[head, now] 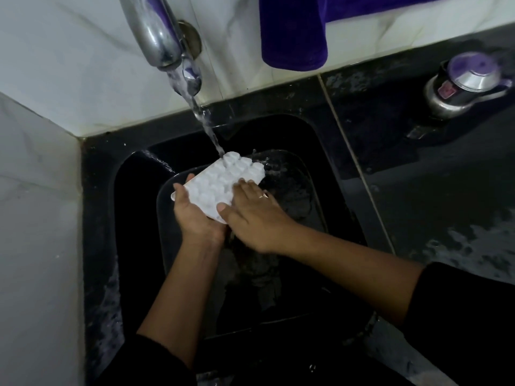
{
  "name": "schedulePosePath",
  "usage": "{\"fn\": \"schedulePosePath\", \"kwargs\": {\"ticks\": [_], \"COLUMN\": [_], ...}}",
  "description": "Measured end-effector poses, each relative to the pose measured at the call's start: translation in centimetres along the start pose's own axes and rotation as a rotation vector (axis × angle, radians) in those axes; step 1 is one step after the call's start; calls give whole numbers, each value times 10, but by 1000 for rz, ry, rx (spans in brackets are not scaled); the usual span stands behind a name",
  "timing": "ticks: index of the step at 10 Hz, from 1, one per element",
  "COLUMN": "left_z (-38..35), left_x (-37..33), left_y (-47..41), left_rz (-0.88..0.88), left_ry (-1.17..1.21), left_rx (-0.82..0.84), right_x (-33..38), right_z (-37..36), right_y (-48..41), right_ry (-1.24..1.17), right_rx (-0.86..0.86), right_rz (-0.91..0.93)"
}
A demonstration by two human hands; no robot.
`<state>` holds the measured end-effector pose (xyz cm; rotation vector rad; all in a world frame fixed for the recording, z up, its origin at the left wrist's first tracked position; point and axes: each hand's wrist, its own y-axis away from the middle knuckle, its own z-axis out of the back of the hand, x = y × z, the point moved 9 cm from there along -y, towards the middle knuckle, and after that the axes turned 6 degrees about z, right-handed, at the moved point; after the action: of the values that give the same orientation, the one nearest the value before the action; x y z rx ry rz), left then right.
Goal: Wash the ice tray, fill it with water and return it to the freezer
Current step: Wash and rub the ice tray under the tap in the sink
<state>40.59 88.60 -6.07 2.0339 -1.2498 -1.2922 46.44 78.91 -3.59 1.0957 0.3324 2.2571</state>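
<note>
Left hand (195, 215) grips white plastic ice tray (220, 182) under tap stream (206, 123); right hand (250, 215) lies flat, fingers extended, on it.

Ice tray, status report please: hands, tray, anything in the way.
Left hand cupping ice tray from beneath. Right hand flat on top. Tap stream hitting tray's far end, over sink. Nothing obstructing.

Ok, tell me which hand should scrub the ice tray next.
Right. The right hand lies flat on top of the ice tray, fingers free to rub, while the left hand cups it from below, holding it tilted under the running tap. Freeing the left would likely drop it.
</note>
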Motion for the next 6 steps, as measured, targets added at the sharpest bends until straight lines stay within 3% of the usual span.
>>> {"fn": "schedulePosePath", "kwargs": {"ticks": [2,4,5,6], "left_z": [-16,-23,-28,-41], "left_x": [10,-1,27,39], "left_y": [24,27,37,36], "left_rz": [58,57,177,241], "left_ry": [-70,-32,-192,-12], "left_rx": [48,66,85,136], "right_x": [-23,19,-44,-50], "right_z": [31,22,67,59], "right_y": [-22,-28,-61,-61], "right_ry": [-83,-34,-187,-189], "right_rx": [-90,-37,-214,-231], "right_rz": [-147,45,-270,-318]}}
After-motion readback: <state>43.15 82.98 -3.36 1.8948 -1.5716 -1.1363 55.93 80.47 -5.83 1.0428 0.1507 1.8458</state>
